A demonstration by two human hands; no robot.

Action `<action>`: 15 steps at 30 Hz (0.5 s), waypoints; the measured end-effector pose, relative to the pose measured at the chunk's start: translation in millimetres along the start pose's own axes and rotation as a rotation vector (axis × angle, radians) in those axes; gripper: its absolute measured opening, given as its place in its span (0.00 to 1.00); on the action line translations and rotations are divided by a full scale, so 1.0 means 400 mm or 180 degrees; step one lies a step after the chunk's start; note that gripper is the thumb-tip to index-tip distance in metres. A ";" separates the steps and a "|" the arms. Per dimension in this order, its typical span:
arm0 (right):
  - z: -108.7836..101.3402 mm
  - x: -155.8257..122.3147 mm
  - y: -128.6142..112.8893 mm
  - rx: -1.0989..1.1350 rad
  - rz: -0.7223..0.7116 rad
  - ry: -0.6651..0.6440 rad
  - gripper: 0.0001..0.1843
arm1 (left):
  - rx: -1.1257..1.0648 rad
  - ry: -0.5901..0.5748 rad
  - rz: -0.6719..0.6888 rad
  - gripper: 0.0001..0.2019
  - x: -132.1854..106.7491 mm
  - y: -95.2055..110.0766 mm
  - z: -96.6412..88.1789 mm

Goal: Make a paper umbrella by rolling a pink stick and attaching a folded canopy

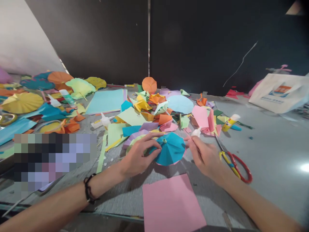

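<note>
A small blue paper umbrella (170, 149) lies on the grey table in front of me. My left hand (138, 156) rests on its left side, fingers curled round the folded blue paper and one finger stretched along its top edge. My right hand (204, 154) is closed in a pinch at the umbrella's right edge, holding a small white glue bottle (196, 131) whose tip points up and away. A black band is on my left wrist.
A pink paper square (172, 203) lies near the front edge. Red-and-yellow scissors (233, 161) lie right of my right hand. A glue stick (230, 122), heaps of coloured paper scraps (154, 109), finished paper umbrellas (21, 101) at left, a white bag (280, 91) far right.
</note>
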State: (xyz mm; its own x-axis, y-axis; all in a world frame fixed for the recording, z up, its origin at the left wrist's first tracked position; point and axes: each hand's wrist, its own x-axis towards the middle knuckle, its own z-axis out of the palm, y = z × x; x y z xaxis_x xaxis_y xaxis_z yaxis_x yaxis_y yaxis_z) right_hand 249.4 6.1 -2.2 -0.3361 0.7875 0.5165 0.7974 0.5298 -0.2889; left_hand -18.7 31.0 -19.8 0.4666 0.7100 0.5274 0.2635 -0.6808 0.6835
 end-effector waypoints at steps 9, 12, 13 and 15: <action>-0.004 -0.015 -0.026 0.0366 -0.0439 0.0023 0.15 | 0.0239 0.0217 0.0181 0.07 0.004 -0.009 -0.002; -0.004 -0.018 -0.025 0.0415 -0.0287 0.0285 0.16 | 0.0097 0.0407 0.0144 0.07 0.007 -0.001 -0.006; -0.006 -0.019 -0.025 0.0394 -0.0189 0.0401 0.17 | 0.0005 0.0468 0.0088 0.07 0.008 0.003 -0.008; -0.013 -0.018 -0.026 0.0344 -0.0014 0.0568 0.17 | -0.0250 0.0576 -0.0092 0.07 0.010 0.013 -0.012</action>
State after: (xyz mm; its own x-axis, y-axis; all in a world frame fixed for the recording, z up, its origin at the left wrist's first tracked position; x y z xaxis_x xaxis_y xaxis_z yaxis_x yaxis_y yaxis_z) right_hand 246.0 -6.7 1.5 -0.2376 0.7220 0.6498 0.7345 0.5713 -0.3662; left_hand -19.5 31.1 -11.8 0.2987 0.7546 0.5843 0.2046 -0.6486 0.7331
